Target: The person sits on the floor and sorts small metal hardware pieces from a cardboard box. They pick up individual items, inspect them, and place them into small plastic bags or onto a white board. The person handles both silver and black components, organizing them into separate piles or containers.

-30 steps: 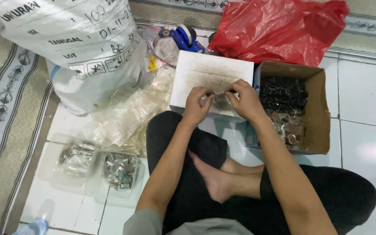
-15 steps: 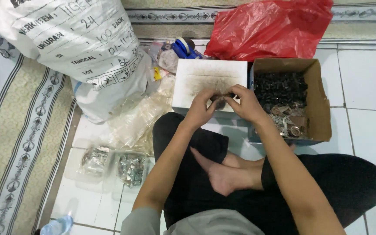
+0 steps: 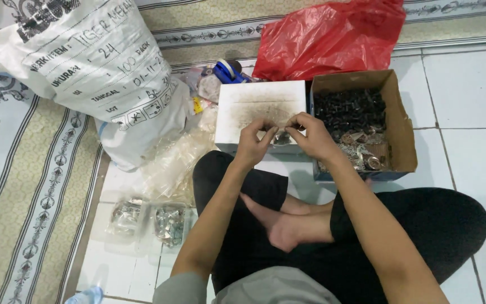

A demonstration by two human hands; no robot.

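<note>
While you sit cross-legged on the tiled floor [image 3: 468, 152], your left hand [image 3: 256, 143] and right hand [image 3: 312, 137] meet over the near edge of the white box lid [image 3: 260, 107], fingers pinched closed on a small clear packet of metal parts [image 3: 282, 137]; whether it is sealed is too small to tell. At seven o'clock from your hands, two filled packets [image 3: 150, 220] lie finished on the tile. At two o'clock, the cardboard box [image 3: 400, 141] holds plenty of loose dark hardware [image 3: 349, 110], so most of the work seems left. Empty clear bags [image 3: 172, 160] wait at nine o'clock, beside the big white sack [image 3: 97, 73]. A red plastic bag [image 3: 333, 36] sits at twelve.
</note>
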